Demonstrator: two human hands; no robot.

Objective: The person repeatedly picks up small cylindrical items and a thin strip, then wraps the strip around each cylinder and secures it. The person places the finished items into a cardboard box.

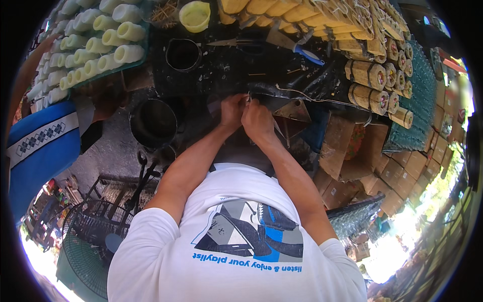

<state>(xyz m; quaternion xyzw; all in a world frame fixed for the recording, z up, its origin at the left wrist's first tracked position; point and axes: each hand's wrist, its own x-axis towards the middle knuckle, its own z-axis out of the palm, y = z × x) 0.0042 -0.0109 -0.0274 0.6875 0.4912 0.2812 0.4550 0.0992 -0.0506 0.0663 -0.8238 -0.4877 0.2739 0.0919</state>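
My left hand (232, 109) and my right hand (257, 120) meet at the near edge of a black work surface (221, 75). Their fingers are pinched together on something small, which looks like the end of a thin pale string (302, 95) trailing off to the right along that edge. What the fingers cover is hidden. Both forearms reach up from my white printed shirt (236, 236). A brown triangular piece (294, 110) lies just right of my right hand.
Scissors (236, 43), a blue-handled knife (299, 49), a black round pot (183, 54) and a yellow cup (195, 15) lie on the surface. A larger black pot (153, 122) stands at its left. Pale cylinders (100, 45) fill trays at left; tan rolls (370, 75) and cardboard boxes (402, 171) are stacked at right.
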